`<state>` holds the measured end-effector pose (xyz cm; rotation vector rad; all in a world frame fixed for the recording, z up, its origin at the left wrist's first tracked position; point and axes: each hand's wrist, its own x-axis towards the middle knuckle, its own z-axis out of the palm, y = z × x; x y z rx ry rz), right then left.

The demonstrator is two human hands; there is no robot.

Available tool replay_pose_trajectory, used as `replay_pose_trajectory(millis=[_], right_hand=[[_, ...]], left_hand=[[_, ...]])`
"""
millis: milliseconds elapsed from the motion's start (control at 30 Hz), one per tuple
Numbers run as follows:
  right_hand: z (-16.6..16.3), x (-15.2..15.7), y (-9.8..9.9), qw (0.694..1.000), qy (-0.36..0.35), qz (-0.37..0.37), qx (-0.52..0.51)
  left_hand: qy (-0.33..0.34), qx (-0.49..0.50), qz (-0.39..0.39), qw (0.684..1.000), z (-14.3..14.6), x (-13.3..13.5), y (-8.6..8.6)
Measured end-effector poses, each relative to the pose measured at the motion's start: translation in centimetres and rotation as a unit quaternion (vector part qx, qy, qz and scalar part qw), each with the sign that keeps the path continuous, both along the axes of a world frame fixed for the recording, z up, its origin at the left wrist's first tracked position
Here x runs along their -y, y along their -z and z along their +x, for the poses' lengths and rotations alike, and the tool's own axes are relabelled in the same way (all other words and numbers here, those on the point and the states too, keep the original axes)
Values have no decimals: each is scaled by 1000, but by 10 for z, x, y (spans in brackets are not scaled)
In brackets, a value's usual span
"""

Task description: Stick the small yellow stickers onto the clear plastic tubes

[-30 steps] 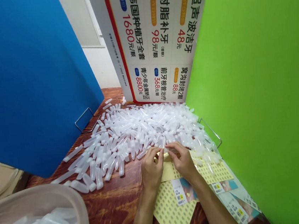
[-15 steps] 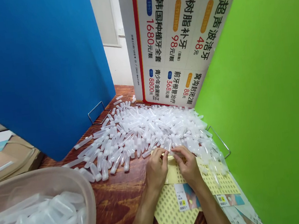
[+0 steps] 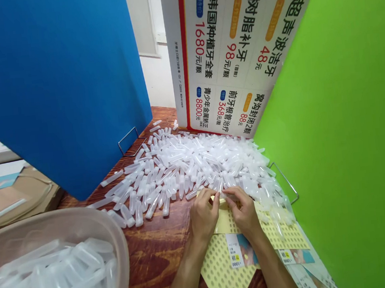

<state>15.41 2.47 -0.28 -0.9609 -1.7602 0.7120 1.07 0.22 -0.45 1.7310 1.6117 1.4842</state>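
Observation:
My left hand [image 3: 204, 215] and my right hand [image 3: 244, 213] meet fingertip to fingertip at the near edge of a heap of clear plastic tubes [image 3: 201, 161]. Both are closed in a pinch on a small translucent plastic tube [image 3: 221, 194], mostly hidden by the fingers. Beneath the hands lies a yellow sticker sheet [image 3: 222, 269] with rows of small oval dots. Its upper part is folded or overlapped by another yellow piece between the wrists. A printed card [image 3: 236, 251] shows between the forearms.
Left of me stands a tub [image 3: 121, 247] full of larger clear plastic tubes. A blue board [image 3: 62, 84], a printed sign [image 3: 218, 59] and a green board [image 3: 341, 123] wall in the heap. Wire stands [image 3: 286, 182] support the boards. More dotted sheets [image 3: 288, 234] lie at right.
The view has shifted slightly, so the surroundings sit a little further right. My hands keep the same pinch at nearly the same spot.

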Motion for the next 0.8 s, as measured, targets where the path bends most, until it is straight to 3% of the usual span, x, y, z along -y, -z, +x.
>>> replay_pose_trajectory(millis=[433, 800], right_hand=[[1, -2, 2, 999, 8, -25, -32], [4, -1, 7, 996, -2, -65, -66]], left_hand=[[34, 12, 21, 999, 0, 2, -4], [20, 4, 93, 995, 1, 4, -5]])
